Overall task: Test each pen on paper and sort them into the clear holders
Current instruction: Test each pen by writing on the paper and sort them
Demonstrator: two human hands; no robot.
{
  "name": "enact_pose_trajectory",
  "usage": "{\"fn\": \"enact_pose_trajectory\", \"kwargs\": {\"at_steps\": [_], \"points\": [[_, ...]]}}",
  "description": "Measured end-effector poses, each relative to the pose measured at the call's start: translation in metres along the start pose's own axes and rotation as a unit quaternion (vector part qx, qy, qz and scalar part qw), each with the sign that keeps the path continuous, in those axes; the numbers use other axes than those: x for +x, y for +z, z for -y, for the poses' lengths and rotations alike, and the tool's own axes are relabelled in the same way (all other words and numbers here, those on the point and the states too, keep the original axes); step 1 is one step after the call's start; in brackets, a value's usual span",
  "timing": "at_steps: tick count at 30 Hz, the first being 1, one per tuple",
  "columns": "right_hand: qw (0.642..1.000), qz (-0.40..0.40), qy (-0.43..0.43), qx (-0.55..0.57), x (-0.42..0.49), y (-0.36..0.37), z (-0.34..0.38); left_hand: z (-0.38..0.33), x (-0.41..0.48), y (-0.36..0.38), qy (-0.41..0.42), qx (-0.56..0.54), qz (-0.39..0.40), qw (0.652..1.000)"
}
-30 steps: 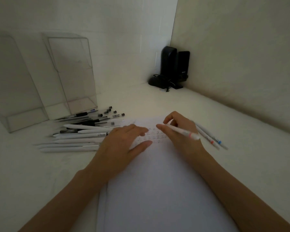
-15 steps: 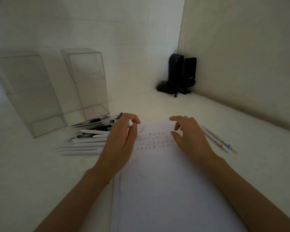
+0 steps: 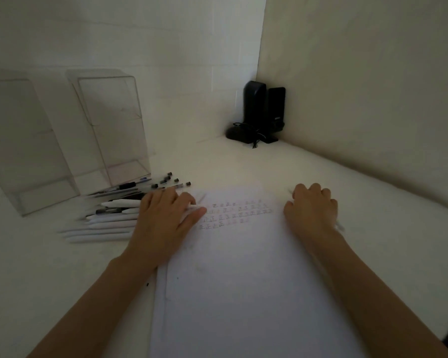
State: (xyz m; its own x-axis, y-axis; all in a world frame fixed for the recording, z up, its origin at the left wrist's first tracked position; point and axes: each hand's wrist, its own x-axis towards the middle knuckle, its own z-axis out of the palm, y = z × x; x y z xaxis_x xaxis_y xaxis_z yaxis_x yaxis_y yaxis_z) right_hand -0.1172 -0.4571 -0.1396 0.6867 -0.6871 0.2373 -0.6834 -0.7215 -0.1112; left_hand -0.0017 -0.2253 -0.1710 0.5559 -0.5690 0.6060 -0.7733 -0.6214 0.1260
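The left hand (image 3: 166, 220) lies at the left edge of the smooth white paper sheet (image 3: 243, 293), thumb and forefinger pinching a slim white pen (image 3: 192, 208). The right hand (image 3: 312, 211) curls knuckles-up over thin pens (image 3: 341, 226) just right of the sheet; whether it grips them cannot be told. Matte white tapered pens (image 3: 106, 228) and clear black-tipped pens (image 3: 153, 186) lie heaped before two tall clear plastic box holders (image 3: 114, 120).

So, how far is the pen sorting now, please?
Done: several rows of test marks on the paper. In hand: the left hand holds a white pen; the right hand is over pens beside the paper, grip unclear. Left: both clear holders look empty, and the pen pile waits beside them.
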Motion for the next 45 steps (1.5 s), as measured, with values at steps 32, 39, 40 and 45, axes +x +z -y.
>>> {"fn": "enact_pose_trajectory", "kwargs": {"at_steps": [32, 39, 40, 45], "points": [[0.903, 0.016, -0.176, 0.390, -0.016, -0.003, 0.028, 0.008, -0.001, -0.001, -0.108, 0.022, 0.044, 0.993], [0.870, -0.156, -0.223, 0.410, -0.014, -0.001, 0.028, 0.006, 0.001, -0.003, -0.108, 0.023, 0.049, 0.993], [0.864, -0.190, -0.247, 0.395, -0.014, -0.001, 0.028, 0.006, 0.001, -0.003, -0.105, 0.020, 0.048, 0.993], [0.854, -0.264, -0.355, 0.272, -0.012, 0.000, 0.030, 0.003, 0.001, -0.004, -0.087, -0.002, 0.036, 0.996]]}}
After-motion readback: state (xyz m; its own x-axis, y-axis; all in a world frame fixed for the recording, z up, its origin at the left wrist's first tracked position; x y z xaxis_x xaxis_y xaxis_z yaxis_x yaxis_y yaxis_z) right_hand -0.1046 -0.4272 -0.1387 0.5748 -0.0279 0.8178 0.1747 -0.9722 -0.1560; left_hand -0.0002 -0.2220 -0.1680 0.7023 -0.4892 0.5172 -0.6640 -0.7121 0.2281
